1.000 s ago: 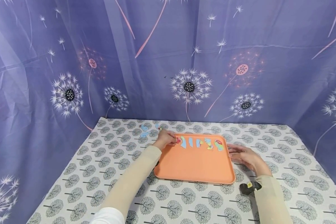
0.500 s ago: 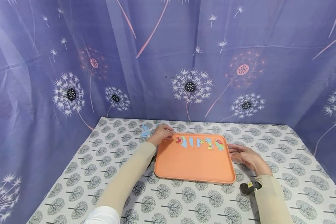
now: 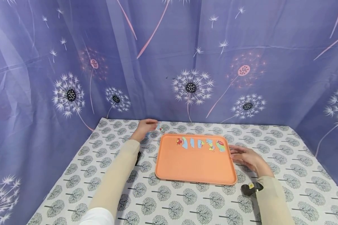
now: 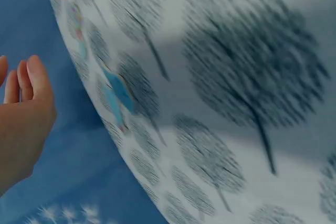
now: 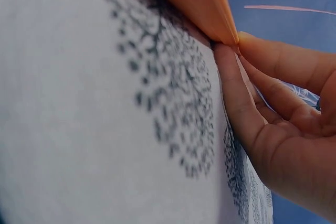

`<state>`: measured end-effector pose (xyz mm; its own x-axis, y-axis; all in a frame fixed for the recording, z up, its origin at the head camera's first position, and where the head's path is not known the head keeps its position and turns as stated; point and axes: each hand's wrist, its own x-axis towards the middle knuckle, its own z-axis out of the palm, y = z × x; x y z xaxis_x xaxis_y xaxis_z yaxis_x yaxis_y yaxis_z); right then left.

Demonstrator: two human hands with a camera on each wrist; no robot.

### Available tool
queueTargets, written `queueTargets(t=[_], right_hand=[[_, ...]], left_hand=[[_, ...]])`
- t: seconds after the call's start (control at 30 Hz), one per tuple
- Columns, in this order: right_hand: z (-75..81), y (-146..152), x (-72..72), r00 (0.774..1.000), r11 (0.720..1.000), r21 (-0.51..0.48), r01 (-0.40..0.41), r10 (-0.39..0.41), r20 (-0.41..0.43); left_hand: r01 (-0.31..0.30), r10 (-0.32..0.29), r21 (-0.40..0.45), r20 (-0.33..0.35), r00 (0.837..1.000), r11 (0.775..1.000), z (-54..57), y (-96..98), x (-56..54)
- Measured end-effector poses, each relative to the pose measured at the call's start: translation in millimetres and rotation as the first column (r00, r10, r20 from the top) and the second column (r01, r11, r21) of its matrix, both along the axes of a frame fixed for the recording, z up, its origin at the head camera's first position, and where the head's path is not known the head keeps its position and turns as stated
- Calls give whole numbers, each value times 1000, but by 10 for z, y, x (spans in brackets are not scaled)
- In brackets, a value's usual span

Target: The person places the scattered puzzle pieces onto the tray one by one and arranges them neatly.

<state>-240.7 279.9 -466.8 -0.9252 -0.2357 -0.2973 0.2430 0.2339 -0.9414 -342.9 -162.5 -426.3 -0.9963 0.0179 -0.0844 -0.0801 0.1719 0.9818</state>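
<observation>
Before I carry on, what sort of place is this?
Probably a small curtained-off tabletop workspace indoors: a purple dandelion-print curtain hangs around a table covered in tree-print cloth, and an orange tray on it holds flat, colourful pieces.

Cloth (image 3: 81, 175): is lying under the tray (image 3: 197, 165); the curtain (image 3: 157, 87) is hanging behind it.
Tray pieces (image 3: 192, 142): are lying in the tray, side by side along its far edge.
Loose pieces (image 4: 119, 90): are lying on the cloth, beyond the tray's far left corner.
Left hand (image 3: 144, 128): is staying left of this corner, near the loose pieces.
Right hand (image 3: 249, 157): is touching the tray's right edge from outside.
</observation>
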Motion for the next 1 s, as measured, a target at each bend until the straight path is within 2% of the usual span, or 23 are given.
queueTargets(t=[0.17, 0.3, 0.47, 0.63, 0.8, 1.0], right_hand=[[-7, 8, -8, 1000, 1000, -18, -3, 3, -4], [-6, 10, -11, 1000, 1000, -28, 0, 0, 1], [1, 6, -3, 1000, 1000, -23, 0, 0, 6], [2, 2, 5, 1000, 1000, -22, 1, -1, 11], [2, 1, 4, 1000, 1000, -30, -2, 2, 8], [11, 4, 1, 1000, 1000, -27, -8, 8, -9]], left_hand=[[-100, 101, -26, 3, 995, 995, -75, -215, -8], [-168, 169, -79, 11, 986, 983, -123, -322, 49], [-206, 210, -140, 17, 977, 969, -194, -410, 119], [-194, 203, -174, 37, 979, 965, -255, -436, 147], [-163, 182, -216, 70, 981, 963, -257, -410, 188], [-139, 169, -307, 75, 983, 942, -243, -372, 226]])
